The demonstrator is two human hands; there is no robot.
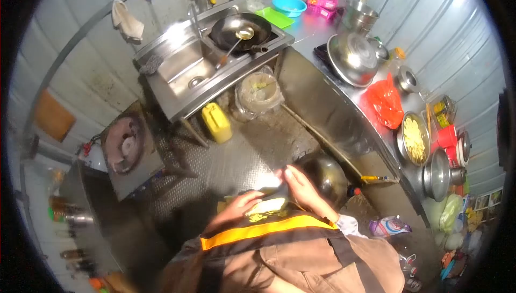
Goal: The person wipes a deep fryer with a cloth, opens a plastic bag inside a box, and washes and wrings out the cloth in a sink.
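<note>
From the head camera, your left hand (243, 206) and right hand (302, 186) meet in front of your waist, just beyond the orange-banded apron (269, 229). Your left fingers bend over the apron's dark, yellow-printed far part; whether that grip has closed on cloth, you cannot tell from here. Your right hand points forward, fingers long and close together, and the state of its grip cannot be made out either. The apron lies across your lower body, its band running below both hands. Just beside your right hand, a dark wok (324, 177) stands on the metal-plated floor (228, 164).

Ahead of you, a yellow jerrycan (216, 123) stands near a plastic-lined bucket (258, 94), below a steel sink (181, 80). To the sink's right, a ladle (245, 34) rests in a black pan (227, 27). Along the steel surface (317, 40) to your right sit a blue basin (288, 6), an overturned steel bowl (350, 59), a red bag (385, 102) and a metal dish (401, 148) of yellow pieces (414, 138).
</note>
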